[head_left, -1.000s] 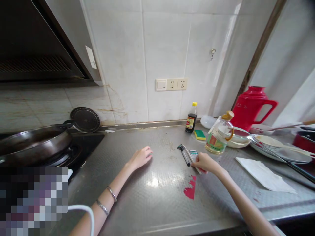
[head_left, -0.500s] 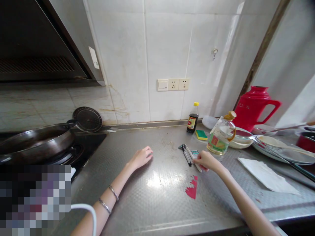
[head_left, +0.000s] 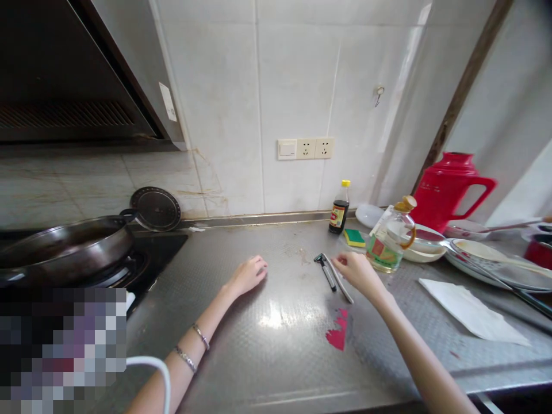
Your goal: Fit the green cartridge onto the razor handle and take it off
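Note:
My left hand (head_left: 249, 275) rests on the steel counter (head_left: 241, 345), its fingers loosely bent and nothing in them. Farther right, my right hand (head_left: 354, 270) has its fingers bent together just beside a slim pale stick-like thing (head_left: 339, 278). Whatever lies at or under those fingertips is hidden. To the left of the pale thing, a black and silver razor (head_left: 326, 272) lies on the counter with its head pointing away from me. Nearer to me, a ragged red patch (head_left: 338, 333) shows on the metal surface.
Behind my right hand stand a yellow-green sponge (head_left: 354, 237), a soy sauce bottle (head_left: 338, 208) and a glass jug (head_left: 388, 241). A red thermos (head_left: 448, 187), plates (head_left: 495, 265) and a white cloth (head_left: 470, 310) are at right. A pan (head_left: 73, 247) sits on the stove at left.
My right hand has shifted away from me, up along the pale thing, and now covers the spot where a small green-and-white item showed. My left hand has stayed in place.

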The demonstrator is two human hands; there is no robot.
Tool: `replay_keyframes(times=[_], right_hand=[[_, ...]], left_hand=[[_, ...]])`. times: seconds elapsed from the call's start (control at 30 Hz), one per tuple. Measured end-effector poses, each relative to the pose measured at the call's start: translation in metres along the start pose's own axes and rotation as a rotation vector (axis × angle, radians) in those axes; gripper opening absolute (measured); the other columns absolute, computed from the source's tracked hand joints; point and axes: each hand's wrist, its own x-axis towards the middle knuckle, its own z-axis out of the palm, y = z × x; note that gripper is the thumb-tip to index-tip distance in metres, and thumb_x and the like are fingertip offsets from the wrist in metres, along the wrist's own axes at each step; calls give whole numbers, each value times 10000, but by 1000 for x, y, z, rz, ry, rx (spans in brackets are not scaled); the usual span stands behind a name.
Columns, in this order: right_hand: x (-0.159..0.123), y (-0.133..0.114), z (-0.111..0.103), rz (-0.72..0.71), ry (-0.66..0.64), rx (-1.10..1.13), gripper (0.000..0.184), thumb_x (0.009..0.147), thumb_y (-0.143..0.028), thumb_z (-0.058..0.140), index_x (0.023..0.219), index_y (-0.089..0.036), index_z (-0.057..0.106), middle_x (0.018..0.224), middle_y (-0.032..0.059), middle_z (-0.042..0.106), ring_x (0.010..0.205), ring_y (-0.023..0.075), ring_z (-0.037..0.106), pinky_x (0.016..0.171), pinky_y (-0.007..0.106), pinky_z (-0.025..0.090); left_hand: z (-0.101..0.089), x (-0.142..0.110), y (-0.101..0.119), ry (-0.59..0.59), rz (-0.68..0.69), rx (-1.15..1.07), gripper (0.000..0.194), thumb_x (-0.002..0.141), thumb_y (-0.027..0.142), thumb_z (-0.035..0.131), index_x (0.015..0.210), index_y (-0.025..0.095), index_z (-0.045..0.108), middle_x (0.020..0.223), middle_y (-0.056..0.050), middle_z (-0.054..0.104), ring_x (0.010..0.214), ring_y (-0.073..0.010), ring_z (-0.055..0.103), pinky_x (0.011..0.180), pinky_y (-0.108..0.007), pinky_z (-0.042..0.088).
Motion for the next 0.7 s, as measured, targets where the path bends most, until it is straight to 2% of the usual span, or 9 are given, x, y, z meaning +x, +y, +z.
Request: replay_keyframes(times=[0.07, 0.13, 0.23, 0.3, 0.4, 0.5, 0.7], right_hand=[[3, -26, 2, -48, 76, -35, 329, 821, -358, 436, 686, -146, 649, 694, 103, 676, 654, 192, 626, 554, 237, 363], [7, -53, 14, -127, 56, -32, 314, 839, -336, 410, 778, -160, 662, 753, 92, 686, 716, 195, 632, 596, 235, 377], [17, -87, 44, -277, -16, -19, 314, 844, -282, 409, 983, -130, 646, 942, 123, 679, 895, 210, 618, 745, 248, 406], [24, -100, 67, -350, -56, -7, 371, 839, -258, 428, 1129, -82, 579, 1108, 164, 619, 1050, 221, 556, 866, 263, 380], [32, -104, 98, -364, -77, -3, 439, 851, -217, 404, 1233, -15, 483, 1264, 216, 502, 1195, 231, 444, 975, 285, 316], [34, -97, 119, -348, -61, -2, 454, 870, -215, 366, 1261, 4, 444, 1309, 224, 452, 1243, 228, 387, 1021, 306, 272], [32, -89, 131, -377, -42, -29, 418, 878, -225, 347, 1193, -6, 513, 1289, 210, 481, 1228, 234, 401, 1040, 318, 248]], left_hand=[[2, 1, -3, 18, 6, 6, 248, 870, 271, 405, 1017, 188, 587, 1040, -57, 576, 988, -170, 532, 855, -295, 429], [5, 0, -9, 21, -4, 24, 277, 870, 281, 406, 1070, 173, 564, 1093, -77, 568, 1039, -185, 509, 909, -325, 401], [9, -2, -19, -13, -100, 70, 379, 882, 341, 377, 1185, 149, 500, 1268, -133, 481, 1176, -245, 430, 970, -386, 346], [12, -5, -25, -47, -190, 95, 458, 892, 394, 336, 1260, 140, 436, 1363, -165, 384, 1260, -289, 341, 1001, -427, 296], [16, -8, -33, -89, -280, 102, 536, 903, 444, 263, 1341, 144, 334, 1426, -187, 278, 1319, -324, 232, 1023, -475, 233], [20, -9, -37, -120, -314, 97, 566, 904, 469, 217, 1368, 153, 288, 1445, -194, 227, 1337, -337, 171, 1023, -513, 201], [31, -9, -40, -126, -334, 104, 552, 899, 476, 232, 1358, 181, 316, 1448, -183, 229, 1334, -338, 180, 1019, -517, 205]])
